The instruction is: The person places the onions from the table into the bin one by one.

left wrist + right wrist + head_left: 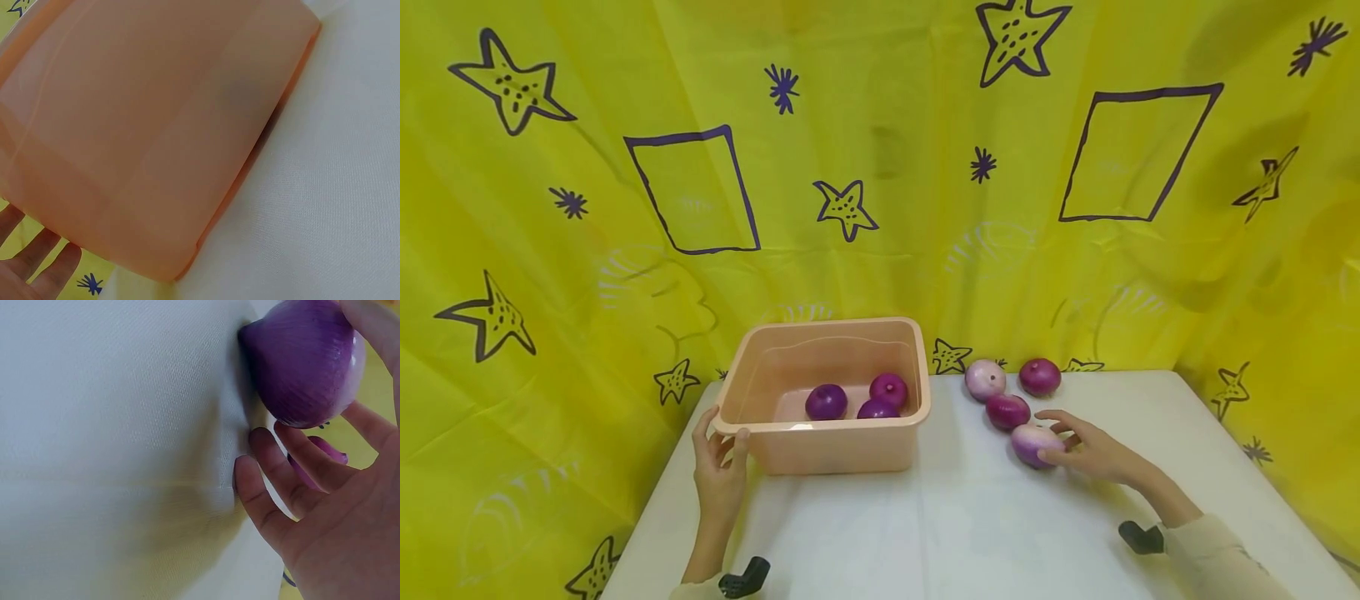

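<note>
A peach plastic tub (pixel 835 450) stands on the table, with three purple onions inside, one of them this onion (pixel 826 402). My left hand (pixel 721 479) holds the tub's near left corner, thumb at the front and fingers along the left side. In the left wrist view its fingers (pixel 56 269) show beside the tub wall (pixel 144 125). At the right, my right hand (pixel 1097 450) is spread around a pale purple onion (pixel 1033 446). The thumb overlaps that onion (pixel 306 362) in the right wrist view, while several fingers (pixel 269 506) stay loosely extended; the index fingertip is hidden.
Beyond the right hand lie a magenta onion (pixel 1007 412), a whitish onion (pixel 985 380) and a dark magenta onion (pixel 1040 377). A white cloth (pixel 970 533) covers the table. A yellow patterned curtain (pixel 910 275) hangs behind and at both sides.
</note>
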{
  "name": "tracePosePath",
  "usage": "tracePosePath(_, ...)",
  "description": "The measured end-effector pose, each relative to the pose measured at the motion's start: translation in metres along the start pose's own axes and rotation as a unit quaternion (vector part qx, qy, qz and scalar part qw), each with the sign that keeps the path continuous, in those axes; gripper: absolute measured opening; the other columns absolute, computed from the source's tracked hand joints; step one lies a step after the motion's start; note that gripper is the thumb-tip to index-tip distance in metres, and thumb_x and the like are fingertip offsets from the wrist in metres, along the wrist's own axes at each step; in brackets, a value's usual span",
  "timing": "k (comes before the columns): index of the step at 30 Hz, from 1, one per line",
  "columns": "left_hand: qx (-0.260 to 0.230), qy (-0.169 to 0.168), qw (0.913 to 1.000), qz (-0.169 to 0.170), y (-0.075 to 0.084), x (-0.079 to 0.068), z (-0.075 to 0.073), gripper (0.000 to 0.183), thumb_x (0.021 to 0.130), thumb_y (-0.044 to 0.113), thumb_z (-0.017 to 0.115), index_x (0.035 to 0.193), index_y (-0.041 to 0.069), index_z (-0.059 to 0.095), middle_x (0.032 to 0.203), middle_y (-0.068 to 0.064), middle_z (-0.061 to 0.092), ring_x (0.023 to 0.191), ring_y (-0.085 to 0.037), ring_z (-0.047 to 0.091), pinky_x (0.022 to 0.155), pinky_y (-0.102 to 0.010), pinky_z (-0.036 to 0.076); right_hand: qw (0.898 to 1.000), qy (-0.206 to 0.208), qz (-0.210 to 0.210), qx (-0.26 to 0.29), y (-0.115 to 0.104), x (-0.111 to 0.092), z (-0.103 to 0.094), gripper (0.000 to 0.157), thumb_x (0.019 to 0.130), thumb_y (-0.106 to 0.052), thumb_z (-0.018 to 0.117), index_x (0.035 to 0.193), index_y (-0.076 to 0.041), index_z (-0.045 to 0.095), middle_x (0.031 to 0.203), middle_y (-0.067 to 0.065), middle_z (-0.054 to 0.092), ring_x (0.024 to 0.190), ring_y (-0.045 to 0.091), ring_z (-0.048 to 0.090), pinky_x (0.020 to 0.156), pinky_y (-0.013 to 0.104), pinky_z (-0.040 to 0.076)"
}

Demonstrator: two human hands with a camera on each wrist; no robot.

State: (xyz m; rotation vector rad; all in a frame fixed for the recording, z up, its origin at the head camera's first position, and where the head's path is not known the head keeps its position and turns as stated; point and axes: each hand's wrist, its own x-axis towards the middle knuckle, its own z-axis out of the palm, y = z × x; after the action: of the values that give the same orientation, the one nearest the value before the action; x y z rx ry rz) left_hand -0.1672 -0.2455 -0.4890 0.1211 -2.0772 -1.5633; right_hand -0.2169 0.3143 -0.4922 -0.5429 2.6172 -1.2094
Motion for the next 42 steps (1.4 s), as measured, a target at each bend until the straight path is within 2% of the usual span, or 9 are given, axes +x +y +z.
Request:
tracePosePath(12,-0.006,0.004,0.9999,0.007,0.0,0.0,0.0,0.062,0.103,0.013,0.061,0.157,0.019,0.031,0.152,-0.02,0.051,0.108,-0.002,0.057,0.085,-0.007,0.047,0.999,0.002,-0.014,-0.037,0.006,0.0,0.002,0.053,0.097,-0.031,0.072,0.142,-0.009,0.053,0.121,0.016,0.065,0.099,0.025,0.063,0.079,0.03,0.054)
tracePosePath(24,-0.001,0.003,1.0,0.008,-0.001,0.001,0.001,0.062,0.104,0.014,0.061,0.158,0.02,0.03,0.152,-0.018,0.051,0.109,-0.003,0.057,0.085,-0.007,0.047,0.999,0.001,-0.014,-0.03,0.009,0.0,0.002,0.052,0.097,-0.03,0.072,0.141,-0.01,0.053,0.119,0.017,0.065,0.098,0.026,0.063,0.077,0.03,0.055)
tracePosePath(33,0.002,0.0,0.9999,0.013,-0.002,0.0,0.0,0.064,0.103,0.012,0.061,0.158,0.017,0.029,0.153,-0.022,0.048,0.108,-0.001,0.055,0.085,-0.007,0.047,1.0,-0.002,-0.011,-0.026,0.011,0.001,0.001,0.052,0.097,-0.03,0.072,0.141,-0.01,0.053,0.122,0.018,0.064,0.099,0.025,0.064,0.079,0.03,0.055)
tracePosePath(38,-0.003,0.003,1.0,0.007,0.0,0.0,0.0,0.062,0.104,0.014,0.061,0.158,0.019,0.031,0.154,-0.018,0.048,0.11,-0.008,0.056,0.085,-0.007,0.047,0.999,-0.018,-0.03,-0.01,0.005,0.002,-0.007,0.051,0.096,-0.026,0.073,0.141,-0.008,0.053,0.123,0.022,0.062,0.095,0.024,0.066,0.075,0.03,0.056)
tracePosePath(42,-0.005,0.004,1.0,0.004,-0.001,0.0,0.0,0.062,0.104,0.015,0.061,0.158,0.02,0.031,0.154,-0.018,0.048,0.111,-0.011,0.057,0.085,-0.007,0.047,0.997,-0.03,-0.067,-0.016,-0.006,0.003,-0.019,0.052,0.095,-0.022,0.074,0.139,-0.006,0.052,0.124,0.021,0.061,0.092,0.022,0.066,0.074,0.03,0.056)
